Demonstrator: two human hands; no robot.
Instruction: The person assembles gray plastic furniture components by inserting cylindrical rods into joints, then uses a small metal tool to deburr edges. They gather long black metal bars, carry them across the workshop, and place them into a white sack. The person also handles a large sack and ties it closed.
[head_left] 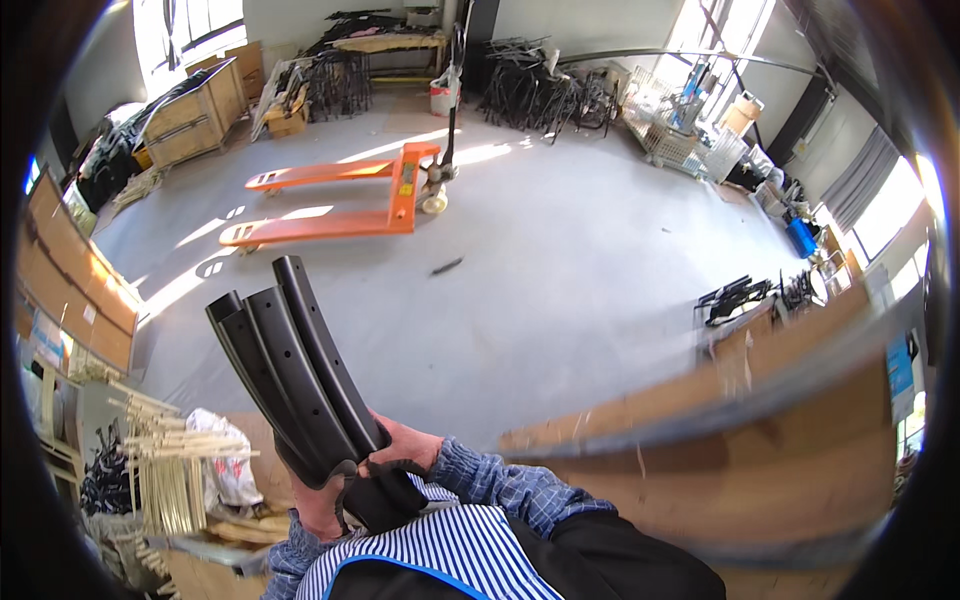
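tubes (302,372), black and curved, sit in the wrapped fingers of left hand (318,508) and right hand (414,444); likely a carrying step, next calling for steady support.

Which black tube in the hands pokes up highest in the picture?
The rightmost black tube; its far end sits higher than those of the other tubes.

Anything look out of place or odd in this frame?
Yes: a small dark piece lies alone on the grey floor beyond the held black tubes, perhaps dropped; I can't tell what it is.
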